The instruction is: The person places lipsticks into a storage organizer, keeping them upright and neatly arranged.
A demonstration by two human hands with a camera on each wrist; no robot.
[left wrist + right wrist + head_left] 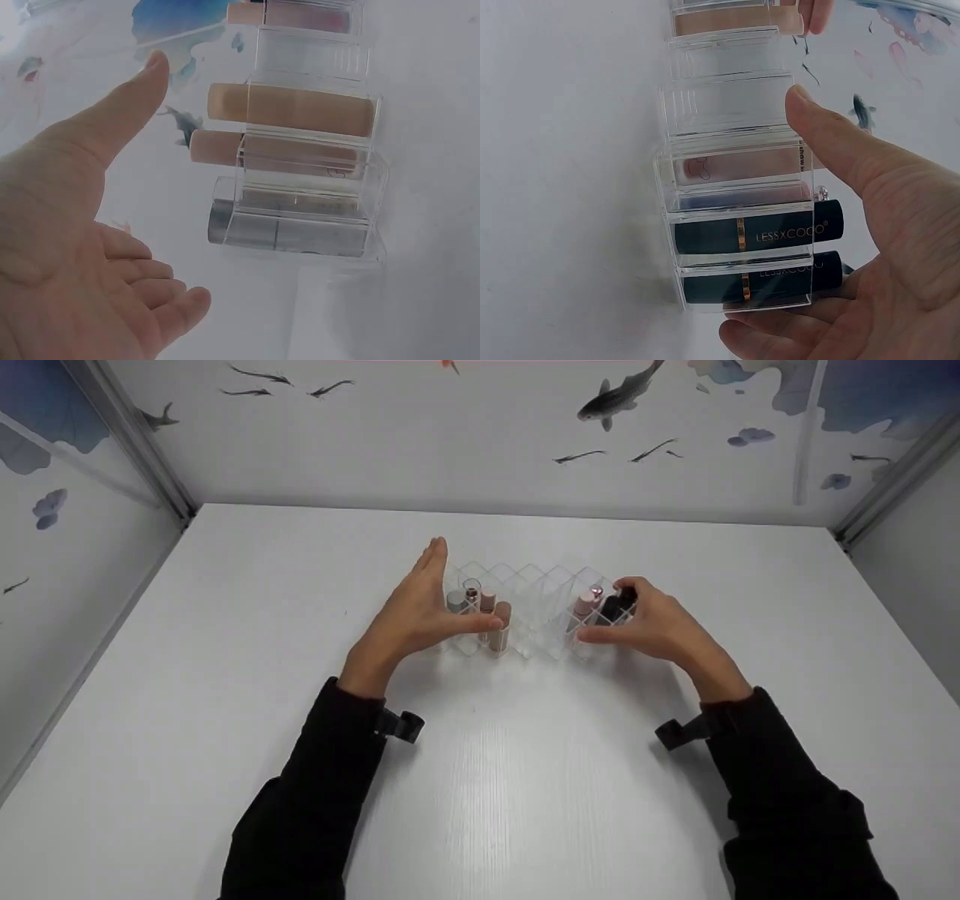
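A clear lipstick organizer [536, 604] with diamond-shaped compartments stands on the table between both hands. My left hand [412, 615] is at its left end, fingers straight and thumb stretched across the front. Near that thumb are a beige tube [292, 109], a slimmer pinkish tube [214, 147] and a grey-capped clear tube [251, 229]. My right hand [658, 622] is around the right end, with its thumb along the front upper edge and its fingers loosely bent beside the end wall. Two dark lettered lipstick tubes [780, 229] and a pink tube [585, 602] stand there.
The white table [525, 780] reaches back to a white panel [450, 450] painted with fish. Side panels with grey metal posts [131, 435] border it left and right. A small black device [401, 725] is strapped on each wrist.
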